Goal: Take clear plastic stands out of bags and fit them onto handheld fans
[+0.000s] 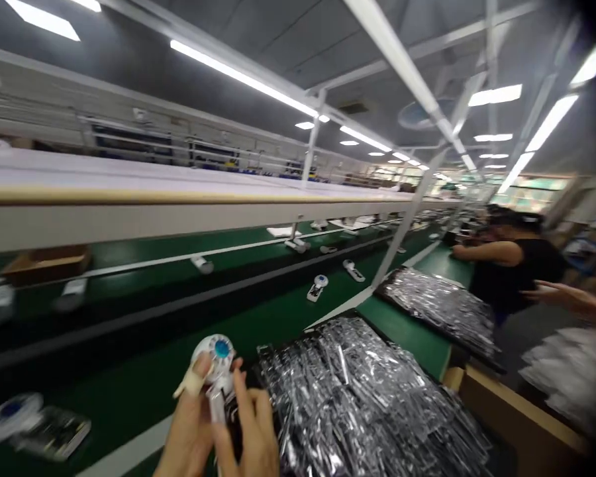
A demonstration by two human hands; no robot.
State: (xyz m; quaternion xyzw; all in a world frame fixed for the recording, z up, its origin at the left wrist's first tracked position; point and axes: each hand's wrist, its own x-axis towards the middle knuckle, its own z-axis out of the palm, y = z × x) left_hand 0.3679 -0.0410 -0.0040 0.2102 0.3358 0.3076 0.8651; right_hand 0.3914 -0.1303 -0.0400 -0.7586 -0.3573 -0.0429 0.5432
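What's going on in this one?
A person's left hand and right hand hold a white device with a round, blue-centred head over a long green work surface. To the right lies a heap of shiny, silvery-grey strips. Similar white devices lie along the surface, and a co-worker in black is farther off.

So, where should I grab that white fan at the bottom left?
Probably by the handle, pinching its side edges, coming from the right with your left hand, once free: the handle points that way, and its upper face shows what look like bare parts. The round head lies farther off.
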